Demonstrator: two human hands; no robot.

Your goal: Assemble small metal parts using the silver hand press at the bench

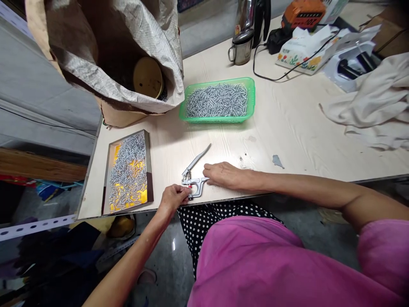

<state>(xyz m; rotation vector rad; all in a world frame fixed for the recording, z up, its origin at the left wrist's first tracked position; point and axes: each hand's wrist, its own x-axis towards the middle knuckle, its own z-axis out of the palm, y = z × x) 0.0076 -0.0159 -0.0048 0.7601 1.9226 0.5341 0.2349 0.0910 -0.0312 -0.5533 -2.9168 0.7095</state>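
Observation:
Near the table's front edge lie silver snap-fastener pliers [198, 184], with one handle angled up and away and a small red part at the jaw. My right hand [222, 175] is closed round the end of the other handle. At the jaw, my left hand [174, 197] has its fingers pinched together; whatever they hold is hidden or too small to name. Left of it, a shallow metal tray [147, 166] with a yellow bottom holds many small silvery coil-like pieces. More such pieces fill a green plastic basket [217, 120] beyond the pliers.
A large woven sack [111, 83] stands open at the back left, with a round yellowish container [147, 77] inside. A metal mug [242, 49], an orange battery [303, 15], a black cord [271, 79] and a tissue pack [300, 59] sit behind. Beige cloth [380, 102] lies right.

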